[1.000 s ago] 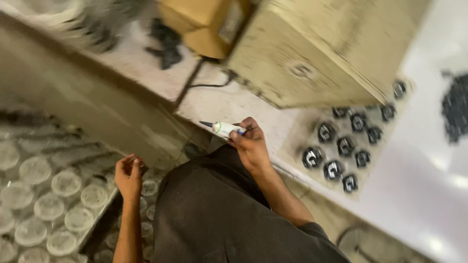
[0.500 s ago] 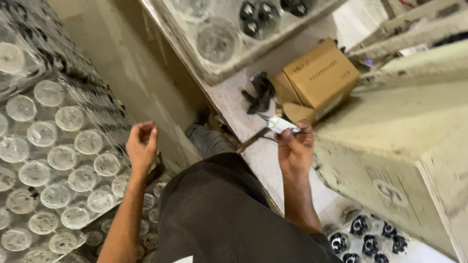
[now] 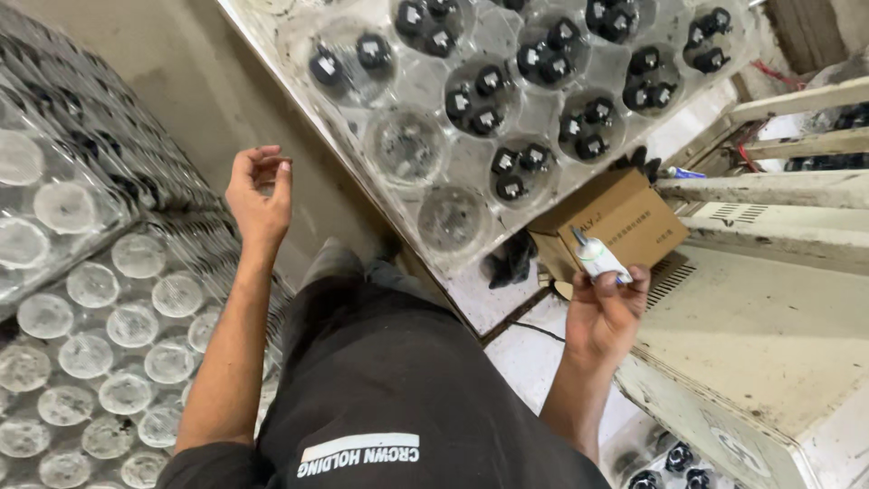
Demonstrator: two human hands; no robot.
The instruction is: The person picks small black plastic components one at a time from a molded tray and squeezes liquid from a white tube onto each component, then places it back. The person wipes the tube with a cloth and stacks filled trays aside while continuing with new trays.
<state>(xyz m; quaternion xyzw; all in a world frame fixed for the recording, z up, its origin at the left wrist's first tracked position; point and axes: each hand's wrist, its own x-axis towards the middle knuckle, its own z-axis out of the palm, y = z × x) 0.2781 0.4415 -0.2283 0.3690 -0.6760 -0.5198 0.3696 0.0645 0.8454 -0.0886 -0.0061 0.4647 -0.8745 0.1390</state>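
Observation:
My right hand [image 3: 605,312] grips a small white tube with a green band [image 3: 598,256], its nozzle pointing up and away, held in front of a brown cardboard box [image 3: 625,218]. My left hand [image 3: 258,193] is raised with loosely curled fingers and nothing in it, above stacked clear plastic trays [image 3: 109,308]. A clear blister tray [image 3: 425,145] on the bench ahead holds several small black parts [image 3: 507,172] in round pockets; some pockets hold none.
A beige metal machine housing [image 3: 769,335] stands at the right. More black parts [image 3: 674,462] lie at the bottom right. A dark clump of parts [image 3: 511,258] sits beside the box. My dark trousers [image 3: 389,389] fill the lower middle.
The view has swung up and left, bringing the blister tray of black parts into full view. My right hand with the tube lifted away from the bench; my left hand rose higher.

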